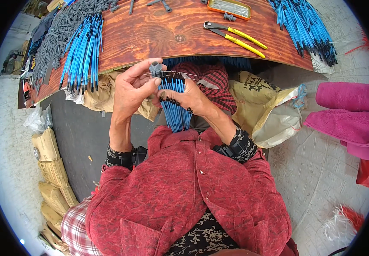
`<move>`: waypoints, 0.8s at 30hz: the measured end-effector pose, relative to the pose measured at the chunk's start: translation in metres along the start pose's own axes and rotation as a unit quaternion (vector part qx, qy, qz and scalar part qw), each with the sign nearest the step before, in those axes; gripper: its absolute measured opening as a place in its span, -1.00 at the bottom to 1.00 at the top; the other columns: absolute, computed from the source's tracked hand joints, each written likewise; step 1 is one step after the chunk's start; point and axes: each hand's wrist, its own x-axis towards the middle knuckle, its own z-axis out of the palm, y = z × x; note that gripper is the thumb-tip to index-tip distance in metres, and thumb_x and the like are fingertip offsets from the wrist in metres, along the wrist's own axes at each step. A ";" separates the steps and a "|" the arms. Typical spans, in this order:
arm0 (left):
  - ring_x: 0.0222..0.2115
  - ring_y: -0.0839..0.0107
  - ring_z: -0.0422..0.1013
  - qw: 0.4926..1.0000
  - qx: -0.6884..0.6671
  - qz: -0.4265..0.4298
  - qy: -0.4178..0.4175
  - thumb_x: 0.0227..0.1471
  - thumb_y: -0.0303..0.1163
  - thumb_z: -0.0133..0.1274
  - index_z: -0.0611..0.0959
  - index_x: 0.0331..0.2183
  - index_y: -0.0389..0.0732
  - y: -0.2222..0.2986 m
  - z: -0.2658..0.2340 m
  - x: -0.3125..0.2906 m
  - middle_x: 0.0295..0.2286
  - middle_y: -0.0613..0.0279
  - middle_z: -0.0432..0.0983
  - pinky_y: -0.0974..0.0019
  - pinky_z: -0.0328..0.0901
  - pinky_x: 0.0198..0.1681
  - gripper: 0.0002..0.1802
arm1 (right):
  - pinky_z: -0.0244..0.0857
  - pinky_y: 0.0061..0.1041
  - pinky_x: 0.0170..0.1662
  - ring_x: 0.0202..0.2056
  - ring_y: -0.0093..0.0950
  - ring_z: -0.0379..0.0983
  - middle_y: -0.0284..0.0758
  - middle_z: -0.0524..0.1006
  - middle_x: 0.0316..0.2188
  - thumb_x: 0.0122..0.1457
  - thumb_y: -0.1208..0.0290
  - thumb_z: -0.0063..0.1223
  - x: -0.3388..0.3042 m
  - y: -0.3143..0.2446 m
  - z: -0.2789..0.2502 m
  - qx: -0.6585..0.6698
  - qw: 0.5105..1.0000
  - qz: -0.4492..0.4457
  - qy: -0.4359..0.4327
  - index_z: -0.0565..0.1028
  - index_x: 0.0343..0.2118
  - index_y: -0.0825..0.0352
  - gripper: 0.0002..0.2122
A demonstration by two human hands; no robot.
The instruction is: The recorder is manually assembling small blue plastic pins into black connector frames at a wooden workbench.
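Observation:
My left hand point(134, 87) pinches a small grey plastic fitting point(155, 68) between thumb and fingers, just in front of the table edge. Close beside it, my right hand point(191, 99) is closed round a bundle of thin blue rods point(175, 117) with black tips. The rods point down toward my lap, and their upper ends reach close under the fitting. Thin metal wires point(188, 74) stick out sideways near the fingertips of both hands; which hand grips them I cannot tell. Fingers partly hide where the fitting and rods come together.
On the wooden table point(150, 36) lie yellow-handled pliers point(237, 39), an orange tray point(247, 17) of thin metal pins, a heap of grey fittings point(58, 45) and blue rod bundles point(84, 53) at both sides. Sacks point(274, 123) and magenta cloths point(342, 119) are at the right.

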 end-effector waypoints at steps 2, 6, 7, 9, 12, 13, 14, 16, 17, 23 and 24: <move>-0.51 0.48 0.54 1.000 0.001 0.002 -0.004 0.05 -0.67 0.16 0.52 0.08 -0.40 0.000 -0.001 0.001 -0.11 0.02 0.59 0.40 0.49 -0.56 -0.49 | 0.37 -0.66 -0.38 -0.40 -0.70 0.53 -0.46 0.64 -0.40 0.24 0.31 0.20 0.001 -0.001 0.002 -0.011 1.000 0.002 0.000 0.61 -0.19 0.31 -0.81; -0.18 0.48 0.53 0.998 -0.022 -0.045 -0.023 -0.03 -0.62 0.23 0.57 0.06 -0.36 0.001 -0.010 0.001 -0.12 0.08 0.62 0.40 0.45 -0.11 -0.45 | 0.29 -0.62 -0.44 -0.49 -0.72 0.41 -0.53 0.58 -0.48 0.20 0.24 0.26 -0.002 -0.008 0.003 -0.017 0.999 0.027 -0.005 0.62 -0.22 0.28 -0.78; -0.18 0.48 0.53 0.999 -0.021 -0.032 -0.024 -0.04 -0.62 0.23 0.58 0.05 -0.35 -0.002 -0.012 0.001 -0.13 0.10 0.62 0.40 0.44 -0.08 -0.46 | 0.27 -0.60 -0.46 -0.52 -0.72 0.38 -0.54 0.56 -0.51 0.19 0.22 0.29 -0.002 -0.008 0.003 -0.066 0.997 0.039 -0.001 0.63 -0.22 0.27 -0.77; -0.17 0.49 0.53 0.999 -0.020 -0.021 -0.024 -0.04 -0.62 0.22 0.59 0.05 -0.34 -0.003 -0.012 0.001 -0.13 0.11 0.63 0.40 0.42 -0.05 -0.46 | 0.22 -0.56 -0.50 -0.57 -0.71 0.32 -0.54 0.51 -0.57 0.16 0.19 0.32 0.000 -0.005 0.004 -0.071 0.997 0.002 0.004 0.62 -0.22 0.26 -0.74; -0.16 0.48 0.53 1.000 -0.002 -0.017 0.000 -0.05 -0.60 0.23 0.59 0.04 -0.33 -0.003 -0.012 0.000 -0.14 0.12 0.64 0.39 0.40 -0.01 -0.46 | 0.24 -0.54 -0.49 -0.57 -0.70 0.34 -0.48 0.53 -0.57 0.15 0.17 0.32 0.001 -0.002 0.006 -0.126 0.991 -0.001 0.043 0.61 -0.22 0.29 -0.71; -0.15 0.48 0.53 1.000 0.001 -0.007 -0.002 -0.06 -0.58 0.25 0.59 0.04 -0.33 -0.004 -0.013 0.001 -0.14 0.12 0.64 0.40 0.39 -0.01 -0.45 | 0.27 -0.52 -0.46 -0.55 -0.68 0.36 -0.44 0.55 -0.55 0.15 0.15 0.31 0.001 -0.003 0.004 -0.145 0.989 0.000 0.036 0.60 -0.21 0.30 -0.69; -0.15 0.48 0.53 1.000 0.005 0.002 -0.004 -0.07 -0.55 0.27 0.60 0.04 -0.33 -0.004 -0.014 0.002 -0.15 0.11 0.64 0.40 0.39 -0.02 -0.44 | 0.30 -0.51 -0.42 -0.53 -0.66 0.39 -0.40 0.57 -0.54 0.15 0.14 0.31 0.000 -0.005 0.004 -0.165 0.986 0.002 0.028 0.60 -0.20 0.31 -0.67; -0.15 0.47 0.53 1.000 0.008 -0.006 -0.022 -0.08 -0.53 0.28 0.60 0.04 -0.33 -0.003 -0.019 0.002 -0.15 0.10 0.64 0.39 0.39 -0.01 -0.44 | 0.32 -0.49 -0.38 -0.50 -0.64 0.41 -0.37 0.58 -0.52 0.16 0.12 0.30 -0.001 -0.009 0.005 -0.158 0.987 -0.006 0.014 0.59 -0.19 0.31 -0.66; -0.15 0.46 0.53 0.999 0.010 -0.012 -0.040 -0.08 -0.51 0.29 0.60 0.04 -0.33 -0.002 -0.022 0.001 -0.14 0.10 0.64 0.38 0.39 -0.01 -0.43 | 0.35 -0.47 -0.35 -0.47 -0.63 0.43 -0.34 0.59 -0.50 0.16 0.11 0.29 -0.001 -0.011 0.005 -0.153 0.988 -0.013 -0.001 0.58 -0.18 0.32 -0.65; -0.15 0.41 0.55 0.997 0.000 -0.001 -0.074 -0.09 -0.49 0.30 0.60 0.01 -0.37 -0.007 -0.027 0.003 -0.15 0.05 0.63 0.34 0.41 0.01 -0.44 | 0.38 -0.49 -0.31 -0.43 -0.61 0.46 -0.41 0.61 -0.47 0.20 0.13 0.25 0.000 -0.016 0.006 -0.136 0.990 -0.023 -0.025 0.58 -0.17 0.30 -0.68; -0.15 0.41 0.55 0.997 0.001 -0.002 -0.076 -0.09 -0.49 0.30 0.60 0.01 -0.37 -0.008 -0.027 0.003 -0.15 0.05 0.63 0.34 0.41 0.01 -0.44 | 0.38 -0.49 -0.31 -0.43 -0.61 0.46 -0.41 0.61 -0.47 0.20 0.13 0.25 -0.001 -0.016 0.004 -0.135 0.990 -0.024 -0.023 0.58 -0.17 0.30 -0.68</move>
